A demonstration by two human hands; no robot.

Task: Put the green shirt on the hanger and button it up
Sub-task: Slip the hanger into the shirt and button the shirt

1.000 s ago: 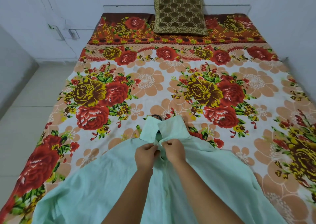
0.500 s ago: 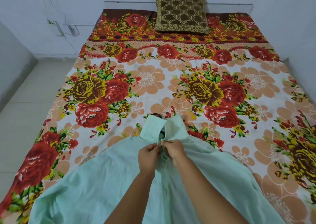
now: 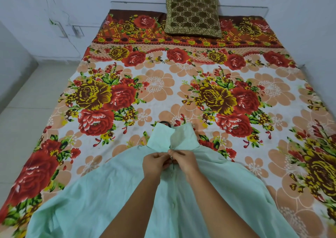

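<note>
The green shirt point(image 3: 91, 201) lies face up on the near part of the bed point(image 3: 181, 94), its collar point(image 3: 183, 137) pointing toward the pillow point(image 3: 192, 16). Of the hanger point(image 3: 165, 122) only a dark hook shows, poking out just past the collar; the rest is hidden inside the cloth. Both hands meet at the top of the front opening, right below the collar. The left hand point(image 3: 154, 164) has its grip pinched on the left edge of the opening, and the right hand point(image 3: 183, 162) pinches the facing edge, fingertips touching. This looks like the top button being done up, though the button itself is hidden under the fingers.

Two buttons point(image 3: 172, 173) show lower down the front line; whether they are closed is unclear. The main risk is mismatching: pairing the top button with the wrong hole would leave the whole front skewed. The thin cloth could also slip out of either pinch, and a hard tug toward the person may drag the collar off the hanger or shift the hook sideways under it.
</note>
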